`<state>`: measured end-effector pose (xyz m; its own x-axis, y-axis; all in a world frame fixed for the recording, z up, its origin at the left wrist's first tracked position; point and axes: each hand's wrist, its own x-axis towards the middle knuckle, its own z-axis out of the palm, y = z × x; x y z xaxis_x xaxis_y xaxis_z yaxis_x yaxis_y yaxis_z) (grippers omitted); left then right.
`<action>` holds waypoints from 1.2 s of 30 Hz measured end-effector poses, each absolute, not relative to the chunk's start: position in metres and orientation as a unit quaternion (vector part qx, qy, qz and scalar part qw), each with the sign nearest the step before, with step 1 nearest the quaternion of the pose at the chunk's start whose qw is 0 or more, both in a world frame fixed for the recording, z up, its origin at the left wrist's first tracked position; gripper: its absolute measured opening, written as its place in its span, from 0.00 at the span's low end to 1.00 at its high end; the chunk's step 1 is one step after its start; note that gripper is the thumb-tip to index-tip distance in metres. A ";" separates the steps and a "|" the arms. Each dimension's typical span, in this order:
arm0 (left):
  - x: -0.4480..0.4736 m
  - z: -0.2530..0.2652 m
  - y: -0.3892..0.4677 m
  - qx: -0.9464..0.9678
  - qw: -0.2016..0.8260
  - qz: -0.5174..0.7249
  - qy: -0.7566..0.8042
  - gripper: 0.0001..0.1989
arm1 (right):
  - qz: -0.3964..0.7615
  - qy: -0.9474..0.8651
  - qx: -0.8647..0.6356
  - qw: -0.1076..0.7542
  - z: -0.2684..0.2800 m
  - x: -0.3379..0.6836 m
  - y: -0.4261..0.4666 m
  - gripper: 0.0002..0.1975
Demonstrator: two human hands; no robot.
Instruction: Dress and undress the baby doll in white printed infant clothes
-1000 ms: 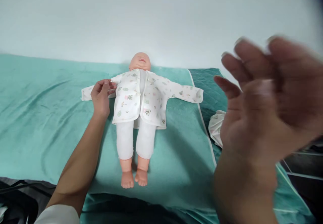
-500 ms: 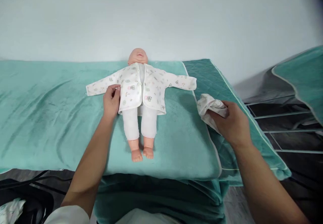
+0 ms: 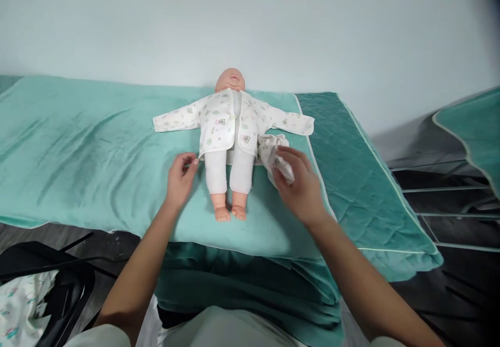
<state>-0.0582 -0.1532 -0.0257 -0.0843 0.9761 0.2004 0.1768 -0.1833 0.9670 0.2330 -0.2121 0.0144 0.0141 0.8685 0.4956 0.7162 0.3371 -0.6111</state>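
A baby doll lies on its back on the green bed cover, its arms spread wide. It wears a white printed jacket, parted at the front below the neck, and its white legs and bare feet stick out beneath. My left hand is beside the jacket's lower left corner, fingers loosely curled and apart, with nothing visible in them. On the doll's other side, my right hand grips a crumpled white printed cloth by the jacket's hem; its folds hide what sort of garment it is.
The green cover runs along a pale wall, with a darker quilted part on the right. A black chair at lower left bears another printed cloth. Metal rails stand at the right.
My right hand has brought the crumpled cloth leftward from the quilted part to the doll's side. My left hand has come down from the jacket's side to near its hem.
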 end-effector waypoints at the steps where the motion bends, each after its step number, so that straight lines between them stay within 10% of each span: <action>1: -0.056 -0.026 -0.150 0.548 0.380 0.542 0.511 0.15 | 0.131 -0.695 -0.552 0.441 0.008 0.221 -0.217 0.20; 5: -0.042 -0.025 -0.128 0.493 0.425 0.591 0.477 0.20 | 0.236 -0.588 -0.575 0.518 -0.025 0.182 -0.217 0.29; 16: -0.029 -0.015 -0.069 0.356 0.673 0.530 0.372 0.20 | 0.080 -0.513 -0.641 0.565 -0.048 0.242 -0.156 0.25; 36: -0.002 -0.015 -0.063 0.460 0.620 0.505 0.386 0.24 | 0.393 -0.500 -0.424 0.645 -0.039 0.236 -0.092 0.28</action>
<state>-0.0018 -0.0629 -0.0150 0.1922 0.9812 -0.0143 -0.2708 0.0671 0.9603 0.2364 -0.0923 -0.0387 0.1914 0.9303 0.3129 -0.0829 0.3330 -0.9393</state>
